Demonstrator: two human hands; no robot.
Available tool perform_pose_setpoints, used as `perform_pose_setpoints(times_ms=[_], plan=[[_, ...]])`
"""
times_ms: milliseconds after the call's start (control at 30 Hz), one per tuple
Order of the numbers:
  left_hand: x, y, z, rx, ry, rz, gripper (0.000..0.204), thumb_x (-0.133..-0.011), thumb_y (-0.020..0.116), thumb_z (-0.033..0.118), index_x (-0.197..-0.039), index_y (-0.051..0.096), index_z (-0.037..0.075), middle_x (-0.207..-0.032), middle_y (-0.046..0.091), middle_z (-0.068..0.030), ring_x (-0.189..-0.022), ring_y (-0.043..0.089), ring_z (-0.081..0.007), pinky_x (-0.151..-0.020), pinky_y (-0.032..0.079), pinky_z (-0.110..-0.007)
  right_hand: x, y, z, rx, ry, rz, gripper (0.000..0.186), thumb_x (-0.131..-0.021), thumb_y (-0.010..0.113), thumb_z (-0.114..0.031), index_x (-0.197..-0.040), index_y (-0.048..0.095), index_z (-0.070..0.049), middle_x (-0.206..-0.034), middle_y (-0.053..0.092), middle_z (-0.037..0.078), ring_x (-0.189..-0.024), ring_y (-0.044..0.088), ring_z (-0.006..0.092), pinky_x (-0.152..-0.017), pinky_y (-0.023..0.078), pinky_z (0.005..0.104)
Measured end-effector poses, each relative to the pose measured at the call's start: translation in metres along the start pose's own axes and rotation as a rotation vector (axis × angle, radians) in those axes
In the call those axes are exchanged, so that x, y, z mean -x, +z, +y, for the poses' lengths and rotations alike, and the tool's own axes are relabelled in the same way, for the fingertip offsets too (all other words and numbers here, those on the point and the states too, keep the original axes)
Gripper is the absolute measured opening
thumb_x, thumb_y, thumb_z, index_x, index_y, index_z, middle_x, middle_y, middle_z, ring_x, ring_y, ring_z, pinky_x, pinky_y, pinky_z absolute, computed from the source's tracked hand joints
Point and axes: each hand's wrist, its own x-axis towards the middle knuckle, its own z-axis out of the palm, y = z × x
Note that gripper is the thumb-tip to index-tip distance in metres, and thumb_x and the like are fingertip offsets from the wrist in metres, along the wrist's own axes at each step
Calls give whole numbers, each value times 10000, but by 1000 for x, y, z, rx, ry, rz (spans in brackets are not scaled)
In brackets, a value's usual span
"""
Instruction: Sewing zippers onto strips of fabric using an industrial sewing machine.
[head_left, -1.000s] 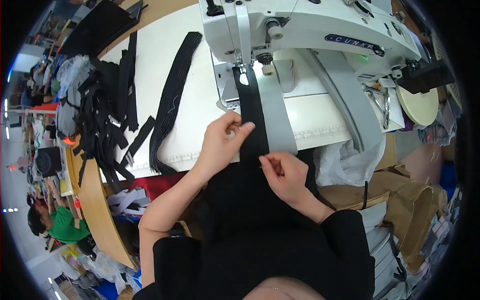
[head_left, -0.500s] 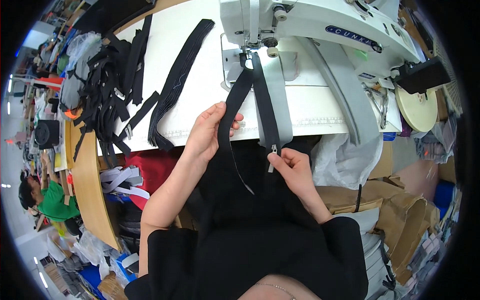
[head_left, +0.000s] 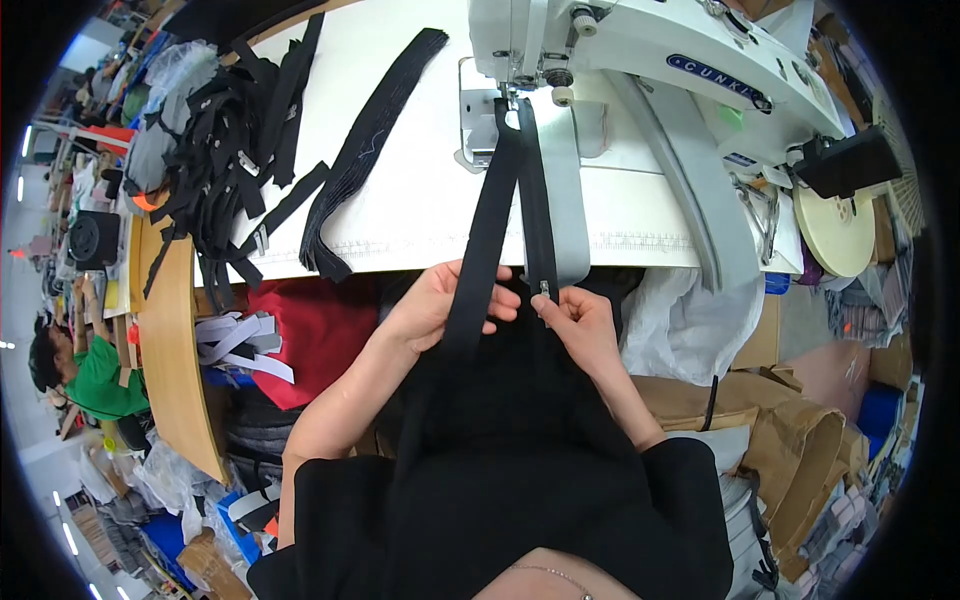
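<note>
While its top end sits under the white sewing machine [head_left: 645, 45] at the upper middle of the frame, the black zip strip [head_left: 538, 200] runs long and almost straight down to the right hand [head_left: 582, 320]. That hand is closed, with thumb and finger pinching the zip strip beside its small metal pull [head_left: 545, 288]. Another black strip [head_left: 490, 220] starts close by and slants down and left, so the two make a thin upside-down V. The left hand [head_left: 450, 305] is nearer to this one; its fingers are bent and spread behind it, and I cannot tell if they grip it. Just right of the zip strip, a grey band [head_left: 567, 190] lies on the white tabletop [head_left: 410, 205]. Farther off, a black bundle [head_left: 370, 145] and a messy black heap [head_left: 215, 150] fill the upper left.
</note>
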Motion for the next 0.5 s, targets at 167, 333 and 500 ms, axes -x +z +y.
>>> perform_pose_setpoints(times_ms=[167,333,500], plan=[[-10,-10,-46,-670,110,205,615,-788,927,165,-1278,607,-26,-956,662,-10,-838,638,-94,-740,527,-245,-10,-1,18,132,-136,4,425,-951,783,-218,-667,569,15,-627,423,-29,-595,363,60,-534,282,281],[-41,-2,-50,-631,-16,332,270,-942,769,144,-1163,703,5,-976,711,-6,-872,638,-72,-782,505,-234,-11,2,28,80,-229,27,410,-909,816,-226,-723,571,45,-744,471,45,-659,454,143,-594,382,313],[-41,-9,-70,-478,162,287,138,-978,734,147,-995,767,14,-908,743,-9,-794,642,-50,-720,513,-223,0,2,33,57,-247,4,357,-905,812,-212,-768,600,40,-774,488,50,-679,468,147,-619,406,299]])
